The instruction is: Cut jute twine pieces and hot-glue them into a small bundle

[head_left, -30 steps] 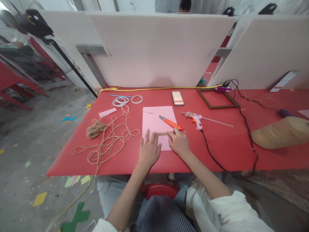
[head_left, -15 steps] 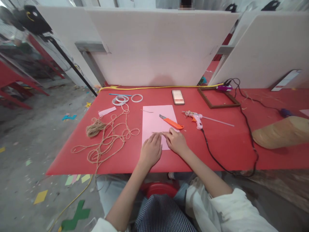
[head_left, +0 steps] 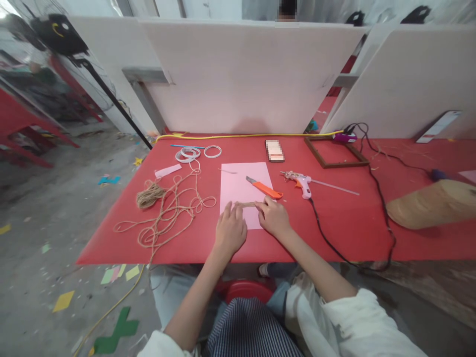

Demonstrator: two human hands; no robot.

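On the pink paper (head_left: 236, 187) atop the bench (head_left: 353, 223), touching the left end of a short twine strip (head_left: 246, 204) with the parted fingers of the left hand (head_left: 231, 229). Meeting its right end with the bent fingers of the right hand (head_left: 274, 217); cannot tell whether clamped or merely resting.

Craft workshop, by look of it. Red table (head_left: 342, 225) set with glue gun (head_left: 304, 186), cutter (head_left: 266, 189), twine (head_left: 149, 195), pink sheet (head_left: 234, 182). White boards (head_left: 241, 74) stand along far edge. Yellow cable (head_left: 241, 135) runs along their foot to purple power block (head_left: 345, 138). Grey, bare floor (head_left: 122, 285), littered with coloured scraps (head_left: 64, 301). More red furniture (head_left: 18, 121) at left; red seat (head_left: 249, 289) below table's near edge.
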